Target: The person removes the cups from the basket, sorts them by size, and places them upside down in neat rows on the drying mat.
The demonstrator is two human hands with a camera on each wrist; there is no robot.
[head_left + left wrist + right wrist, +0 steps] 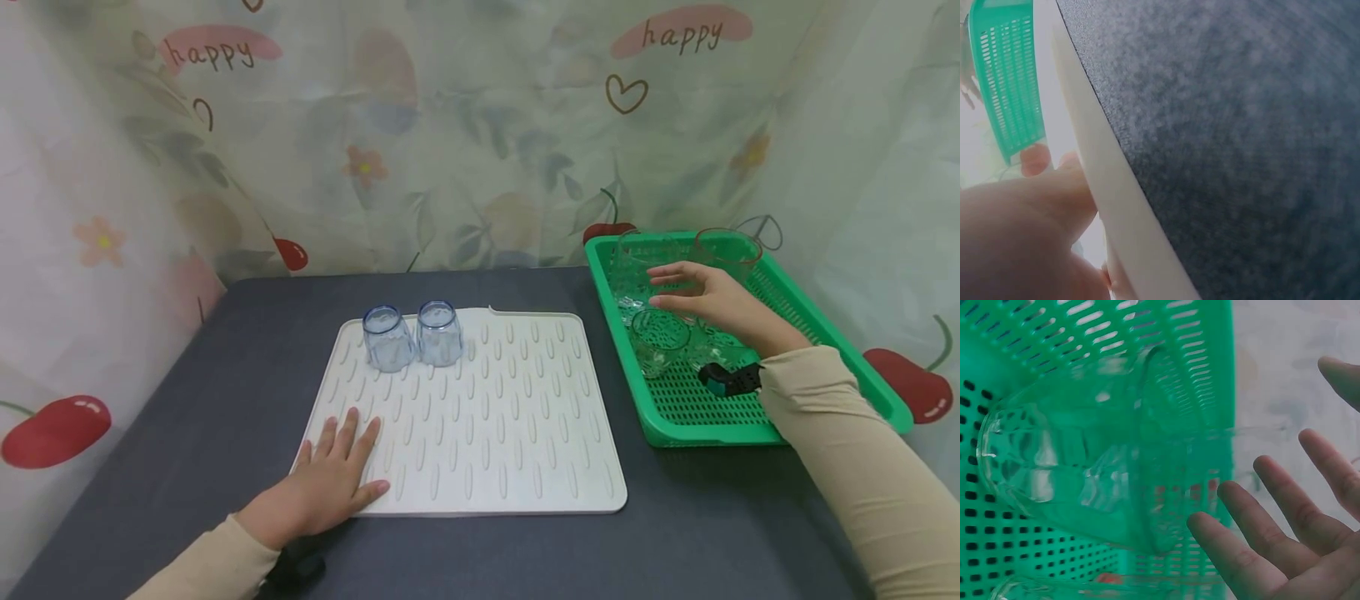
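Observation:
My left hand rests with spread fingers on the near left corner of a white ridged mat. Two bluish glasses, a left one and a right one, stand upside down side by side at the mat's far left. Over the green basket hovers my right hand, fingers extended and holding nothing. Below and beside it in the basket are several clear glasses, among them a short glass and a red-rimmed glass. In the right wrist view, a clear glass lies near the spread fingertips, apart from them.
A dark grey cloth covers the table under the mat and basket. Behind and at both sides hangs a patterned curtain, close to the basket's far edge. The basket stands just right of the mat, its walls rising above the table.

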